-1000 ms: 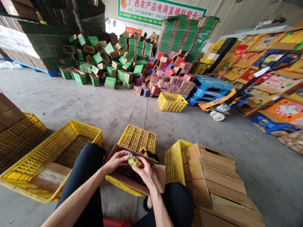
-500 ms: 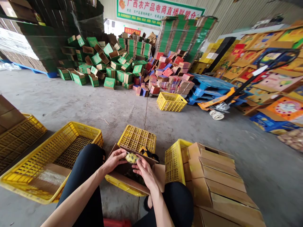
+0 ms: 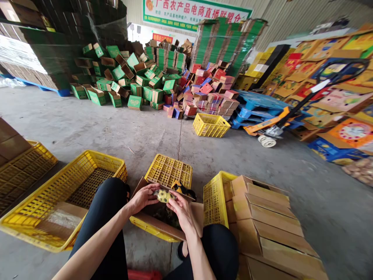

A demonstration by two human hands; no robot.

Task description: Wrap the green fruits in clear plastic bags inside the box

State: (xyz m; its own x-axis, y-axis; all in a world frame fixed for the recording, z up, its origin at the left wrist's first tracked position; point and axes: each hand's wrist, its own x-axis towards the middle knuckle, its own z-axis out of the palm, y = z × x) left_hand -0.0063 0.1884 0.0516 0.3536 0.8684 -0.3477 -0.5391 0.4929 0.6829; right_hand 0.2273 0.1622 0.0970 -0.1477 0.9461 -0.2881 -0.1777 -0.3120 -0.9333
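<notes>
Both my hands meet over a small yellow-green fruit [image 3: 163, 195] with dark spots. My left hand [image 3: 142, 198] curls round its left side and my right hand [image 3: 182, 210] pinches it from the right. They hover above an open cardboard box [image 3: 163, 225] that rests on an overturned yellow crate [image 3: 169, 171] between my knees. A tape dispenser [image 3: 183, 189] lies on the crate just beyond the fruit.
An empty yellow crate [image 3: 67, 194] stands to my left and another yellow crate [image 3: 214, 198] to my right, beside a stack of flat brown cartons [image 3: 271, 221]. Further off are piles of green boxes [image 3: 128, 77] and red boxes [image 3: 210, 93], a pallet jack [image 3: 271, 130] and a far yellow crate [image 3: 211, 125].
The fruit has been turned slightly between my fingers and my right hand's fingers have shifted on it. The hands stay over the box.
</notes>
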